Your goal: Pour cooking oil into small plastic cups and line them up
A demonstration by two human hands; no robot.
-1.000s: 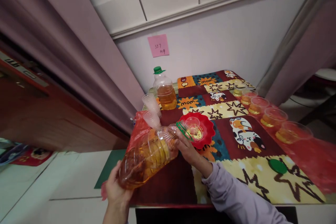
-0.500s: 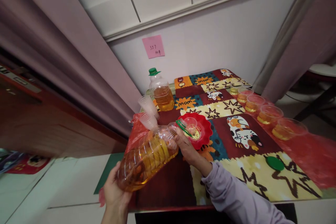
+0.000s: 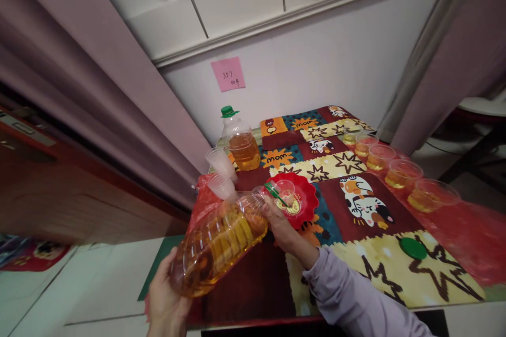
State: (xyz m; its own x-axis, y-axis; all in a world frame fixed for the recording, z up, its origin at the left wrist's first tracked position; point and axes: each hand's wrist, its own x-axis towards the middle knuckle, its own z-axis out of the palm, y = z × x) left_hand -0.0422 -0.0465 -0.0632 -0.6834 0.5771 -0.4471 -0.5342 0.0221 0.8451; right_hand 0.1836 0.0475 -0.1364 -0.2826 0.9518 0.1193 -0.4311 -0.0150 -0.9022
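A large clear bottle of amber oil (image 3: 219, 239) lies tilted, its neck with a green handle ring pointing at a small clear cup (image 3: 285, 189) that stands in a red dish (image 3: 306, 201). My left hand (image 3: 166, 300) grips the bottle's base from below. My right hand (image 3: 279, 224) is wrapped round the bottle near its neck. The bottle's green cap (image 3: 412, 248) lies apart on the patterned tablecloth (image 3: 356, 253).
A smaller oil bottle with a green cap (image 3: 241, 142) stands at the back by the wall. Two stacks of clear cups (image 3: 221, 166) lean beside it. Several filled cups (image 3: 399, 172) line the right edge on red plastic. A purple curtain hangs left.
The bottle's base has lifted slightly and its tilt toward the cup has grown. Both hands keep their hold. The view shifted a little to the left.
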